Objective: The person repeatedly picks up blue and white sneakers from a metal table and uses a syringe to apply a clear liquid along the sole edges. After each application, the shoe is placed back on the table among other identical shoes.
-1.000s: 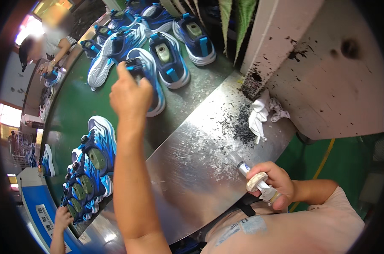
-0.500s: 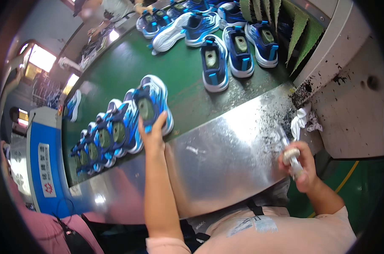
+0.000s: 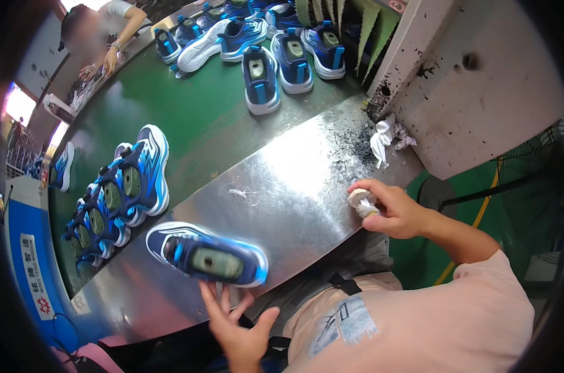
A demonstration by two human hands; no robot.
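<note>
A blue, navy and white sneaker [image 3: 198, 252] with an olive-green insert in its opening lies slantwise over the steel ledge, its toe to the left. My left hand [image 3: 238, 326] is just below the shoe, fingertips at its near side. The fingers are spread and the thumb stands apart from the shoe. My right hand [image 3: 394, 208] is closed round a small, slim whitish tool with a round pale disc [image 3: 362, 198], above the ledge's front edge. Most of the tool is hidden in the fingers, so its exact kind cannot be told.
A row of similar sneakers [image 3: 132, 180] stands at left on the green belt [image 3: 188, 118]. Several more stand at the back, near hanging green strips [image 3: 369, 34]. The steel ledge [image 3: 282, 186] has black smears and a crumpled white cloth [image 3: 382, 142]. Another person [image 3: 111, 37] works at far left.
My left hand has brought the sneaker from the row toward me onto the ledge, turned it sideways and loosened its grasp. My right hand still holds the tool. The view has shifted right.
</note>
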